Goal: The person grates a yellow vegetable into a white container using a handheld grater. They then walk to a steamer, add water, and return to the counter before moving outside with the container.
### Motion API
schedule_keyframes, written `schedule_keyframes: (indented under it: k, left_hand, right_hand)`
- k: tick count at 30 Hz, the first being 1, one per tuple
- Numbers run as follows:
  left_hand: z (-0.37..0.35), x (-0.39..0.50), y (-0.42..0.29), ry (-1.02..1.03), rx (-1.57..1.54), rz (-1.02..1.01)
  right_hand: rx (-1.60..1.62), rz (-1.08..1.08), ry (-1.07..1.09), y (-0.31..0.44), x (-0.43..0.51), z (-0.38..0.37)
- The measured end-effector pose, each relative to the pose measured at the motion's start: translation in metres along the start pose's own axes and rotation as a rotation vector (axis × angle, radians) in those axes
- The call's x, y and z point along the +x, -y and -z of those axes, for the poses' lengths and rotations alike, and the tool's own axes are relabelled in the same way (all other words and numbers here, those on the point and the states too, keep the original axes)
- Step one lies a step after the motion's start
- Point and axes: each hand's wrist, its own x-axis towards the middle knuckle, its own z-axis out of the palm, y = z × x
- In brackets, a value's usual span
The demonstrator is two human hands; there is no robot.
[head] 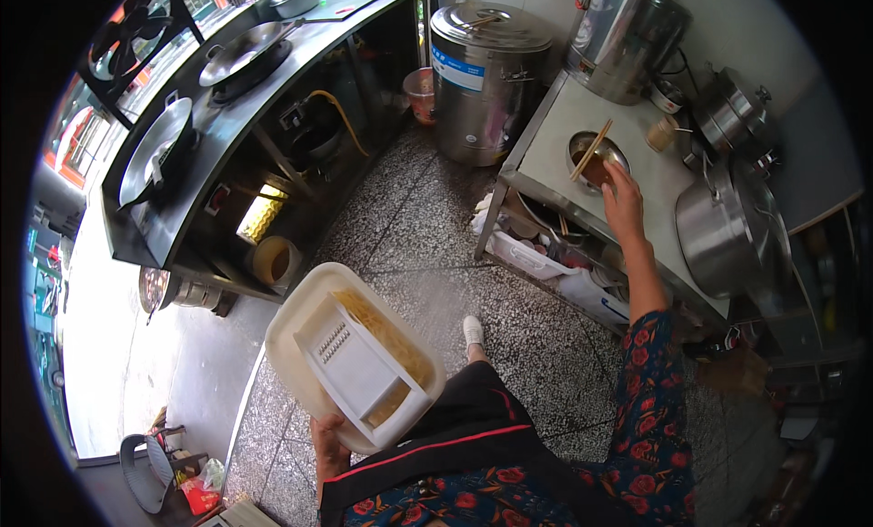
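My left hand (330, 446) grips the near edge of a pale plastic tub (290, 343), thumb over the rim, at the lower centre. Across the tub lies a white plastic grater (354, 367); yellow shreds (389, 336) lie beside and under it. My right hand (623, 203) reaches over the table at the right, fingertips at the rim of a metal bowl (617, 157). Reddish-brown liquid (595, 171) lies in the bowl, and a pair of wooden chopsticks (592, 148) rests across it. Whether the fingers grip the rim cannot be told.
A steel counter (225, 128) with two woks (160, 148) curves along the left. Beyond the floor stands a large lidded steel barrel (477, 111). The right-hand table (556, 124) also holds a big steel pot (716, 237) and a small jar (660, 135); a white basket (525, 254) sits below.
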Motion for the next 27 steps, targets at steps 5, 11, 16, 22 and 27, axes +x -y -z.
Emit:
schedule_keyframes:
  k: [5, 11, 16, 22, 27]
  left_hand:
    - [-0.067, 0.068, 0.008, -0.141, -0.036, 0.132]
    - [-0.122, 0.105, -0.005, -0.149, 0.0, 0.171]
    - [-0.136, 0.131, -0.016, -0.041, 0.041, 0.136]
    - [-0.135, 0.138, -0.017, -0.057, 0.044, 0.106]
    - [-0.124, 0.122, -0.018, -0.161, -0.069, 0.224]
  right_hand:
    - [-0.362, 0.12, 0.38, -0.067, 0.069, -0.05]
    - [-0.53, 0.447, 0.516, -0.086, 0.105, -0.05]
    - [-0.355, -0.052, 0.244, -0.111, 0.105, 0.019]
    - [0.191, -0.968, 0.404, -0.129, 0.041, 0.019]
    - [0.688, -1.117, 0.365, -0.118, 0.018, -0.018]
